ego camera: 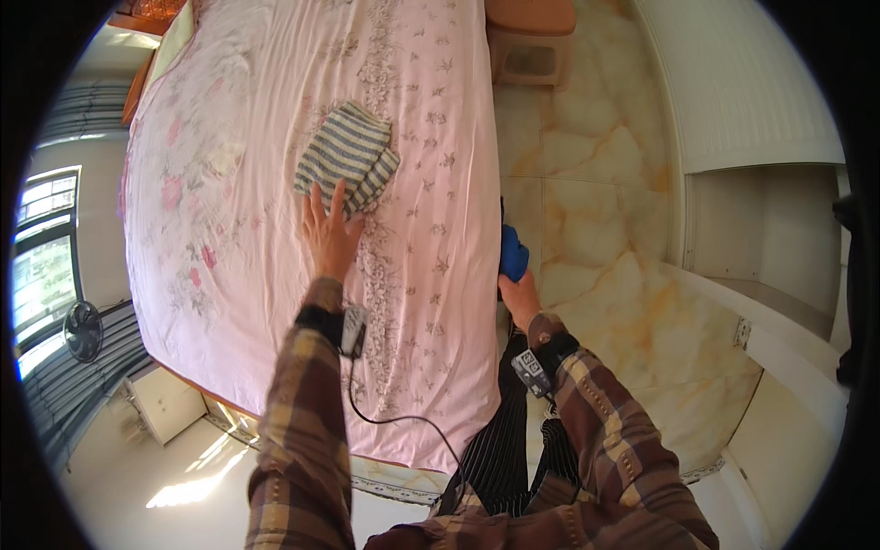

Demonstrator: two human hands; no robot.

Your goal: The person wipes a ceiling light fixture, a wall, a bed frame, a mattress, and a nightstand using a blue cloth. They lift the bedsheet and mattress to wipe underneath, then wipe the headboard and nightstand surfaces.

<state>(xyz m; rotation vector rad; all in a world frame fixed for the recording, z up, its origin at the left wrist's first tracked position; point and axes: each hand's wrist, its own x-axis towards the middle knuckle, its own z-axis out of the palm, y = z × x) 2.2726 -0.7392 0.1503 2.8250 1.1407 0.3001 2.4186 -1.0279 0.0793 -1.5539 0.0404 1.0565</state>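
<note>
A folded grey-and-cream striped knit garment lies on the pink flowered bed sheet. At its near edge my left hand rests with fingers spread, the fingertips over the cloth. My right hand is off the bed's right side, above the floor, and grips a blue cloth-like item. Part of that blue item is hidden by the hand, so its exact kind is unclear. Each wrist carries a black strap with a small device; a black cable runs from the left one across the sheet.
An orange-pink plastic stool stands beside the bed at the far right. Marble-patterned floor tiles run between bed and a white cabinet with an open compartment. On the left are a window, curtains and a black fan.
</note>
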